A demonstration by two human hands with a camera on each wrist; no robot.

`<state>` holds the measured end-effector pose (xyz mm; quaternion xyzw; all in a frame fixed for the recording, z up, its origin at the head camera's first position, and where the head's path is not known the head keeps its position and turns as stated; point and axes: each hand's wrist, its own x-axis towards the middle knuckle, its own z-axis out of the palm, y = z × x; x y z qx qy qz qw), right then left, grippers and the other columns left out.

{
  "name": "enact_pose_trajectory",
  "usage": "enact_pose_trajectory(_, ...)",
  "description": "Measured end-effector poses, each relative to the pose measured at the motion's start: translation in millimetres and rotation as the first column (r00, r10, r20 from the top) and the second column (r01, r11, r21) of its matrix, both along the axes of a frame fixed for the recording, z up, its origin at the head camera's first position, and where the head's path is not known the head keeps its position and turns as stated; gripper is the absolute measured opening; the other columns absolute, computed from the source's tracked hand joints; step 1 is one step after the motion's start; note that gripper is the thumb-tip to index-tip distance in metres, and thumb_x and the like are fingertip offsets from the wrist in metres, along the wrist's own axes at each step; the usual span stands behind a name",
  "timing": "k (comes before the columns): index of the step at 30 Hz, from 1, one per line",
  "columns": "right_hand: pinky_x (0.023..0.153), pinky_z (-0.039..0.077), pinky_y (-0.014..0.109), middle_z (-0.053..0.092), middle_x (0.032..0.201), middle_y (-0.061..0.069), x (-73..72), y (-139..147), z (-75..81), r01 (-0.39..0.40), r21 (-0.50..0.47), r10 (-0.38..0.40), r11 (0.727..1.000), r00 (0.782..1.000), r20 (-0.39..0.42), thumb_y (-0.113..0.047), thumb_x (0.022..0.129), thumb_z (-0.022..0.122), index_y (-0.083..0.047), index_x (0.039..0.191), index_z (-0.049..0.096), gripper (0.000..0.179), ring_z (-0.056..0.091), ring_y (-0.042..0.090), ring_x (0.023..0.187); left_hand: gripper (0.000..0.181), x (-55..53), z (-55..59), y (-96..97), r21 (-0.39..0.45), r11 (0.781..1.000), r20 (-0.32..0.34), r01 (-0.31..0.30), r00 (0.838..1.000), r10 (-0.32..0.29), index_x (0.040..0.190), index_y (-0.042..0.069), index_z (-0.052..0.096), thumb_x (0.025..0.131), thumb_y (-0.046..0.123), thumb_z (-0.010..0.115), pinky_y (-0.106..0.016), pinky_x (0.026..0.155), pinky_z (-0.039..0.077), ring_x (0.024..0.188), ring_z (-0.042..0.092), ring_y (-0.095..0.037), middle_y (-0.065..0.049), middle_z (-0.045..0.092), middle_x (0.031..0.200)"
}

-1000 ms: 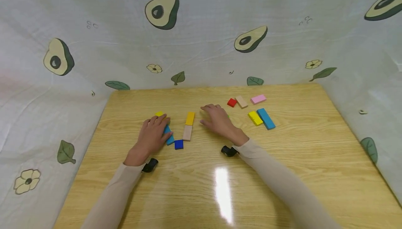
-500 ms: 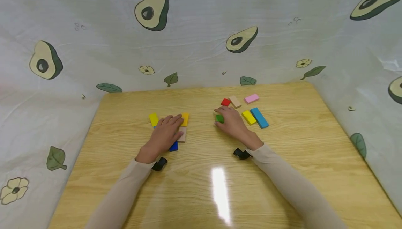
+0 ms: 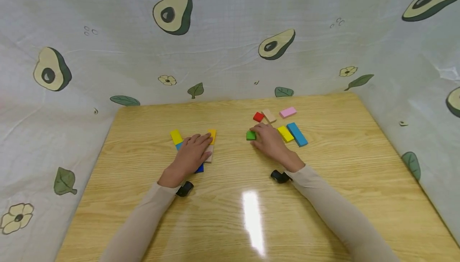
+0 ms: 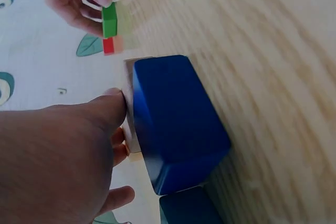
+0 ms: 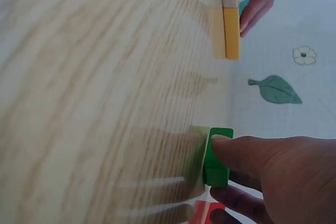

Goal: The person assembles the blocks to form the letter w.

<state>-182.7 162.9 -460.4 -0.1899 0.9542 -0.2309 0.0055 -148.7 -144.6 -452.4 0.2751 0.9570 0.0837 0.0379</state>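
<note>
My left hand [image 3: 190, 154] rests over the left group of blocks, fingers stretched across the orange block [image 3: 214, 137] and thumb by the beige block [image 3: 209, 159]. In the left wrist view that thumb is at the side of the beige block, behind a dark blue block [image 4: 178, 119]. A yellow block [image 3: 176, 137] and a light blue block [image 3: 179, 146], partly hidden by the hand, form a slanted row. To the right, my right hand [image 3: 271, 144] pinches a green block [image 3: 250, 135] between thumb and fingers, low over the wood in the right wrist view.
Beyond the right hand lie a red block [image 3: 258, 117], another beige block [image 3: 268, 116] and a pink block [image 3: 288, 112]. Beside it are a second yellow block [image 3: 285, 133] and a long blue block [image 3: 297, 134]. A printed cloth [image 3: 230, 54] hangs behind the wooden table [image 3: 223, 214].
My left hand has shifted right, from the yellow and light blue blocks onto the orange and beige ones. My right hand has moved right and taken hold of the green block.
</note>
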Motion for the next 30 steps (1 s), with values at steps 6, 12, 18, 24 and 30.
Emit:
enact_pose_trajectory(6, 0.094, 0.053, 0.05, 0.069, 0.124, 0.019, -7.6, -7, -2.0, -0.017, 0.005, 0.017, 1.0, 0.999, -0.045, -0.012, 0.093, 0.083, 0.002, 0.128, 0.073, 0.039, 0.062, 0.036, 0.108, 0.054, 0.8, -2.4, -0.3, -0.001, 1.0, -0.043, 0.006, 0.999, -0.006, 0.157, 0.003, 0.051, 0.11, 0.029, 0.059, -0.058, 0.117, 0.036, 0.146, 0.044, -0.039, -0.013, 0.044, 0.165)
enact_pose_trajectory(12, 0.095, 0.052, 0.047, 0.07, 0.116, 0.018, -18.5, -22, 0.7, -0.034, 0.005, 0.034, 0.999, 0.998, -0.049, -0.013, 0.091, 0.085, 0.003, 0.122, 0.075, 0.036, 0.062, 0.034, 0.103, 0.052, 1.6, -4.3, -0.3, 0.006, 1.0, -0.074, 0.008, 0.997, -0.007, 0.155, 0.003, 0.053, 0.11, 0.029, 0.059, -0.058, 0.115, 0.038, 0.144, 0.046, -0.038, -0.013, 0.046, 0.164)
enact_pose_trajectory(18, 0.087, 0.051, 0.043, 0.071, 0.115, 0.018, -28.0, -44, 3.5, -0.063, 0.014, 0.064, 0.998, 0.997, -0.048, -0.015, 0.092, 0.085, 0.002, 0.123, 0.076, 0.036, 0.06, 0.033, 0.099, 0.052, 2.7, -2.0, 0.7, 0.01, 1.0, -0.064, -0.004, 0.998, 0.005, 0.156, 0.004, 0.052, 0.11, 0.029, 0.059, -0.058, 0.114, 0.038, 0.143, 0.047, -0.038, -0.012, 0.046, 0.165)
enact_pose_trajectory(24, 0.09, 0.052, 0.043, 0.071, 0.119, 0.017, -38.6, -66, 4.1, -0.083, 0.018, 0.083, 0.996, 0.996, -0.026, -0.016, 0.095, 0.083, 0.0, 0.127, 0.075, 0.037, 0.061, 0.034, 0.103, 0.052, 3.1, -1.7, 1.2, -0.009, 1.0, -0.046, -0.014, 0.999, 0.014, 0.157, 0.005, 0.051, 0.111, 0.029, 0.057, -0.058, 0.115, 0.037, 0.143, 0.047, -0.037, -0.011, 0.044, 0.166)
enact_pose_trajectory(30, 0.094, 0.053, 0.045, 0.07, 0.122, 0.017, -46.3, -81, 2.8, -0.09, 0.024, 0.091, 0.996, 0.996, -0.011, -0.015, 0.096, 0.081, -0.001, 0.127, 0.075, 0.035, 0.062, 0.035, 0.108, 0.052, 3.4, -1.3, 1.2, -0.033, 0.999, -0.059, -0.01, 0.998, 0.008, 0.157, 0.006, 0.052, 0.111, 0.03, 0.057, -0.058, 0.115, 0.038, 0.142, 0.048, -0.037, -0.01, 0.044, 0.166)
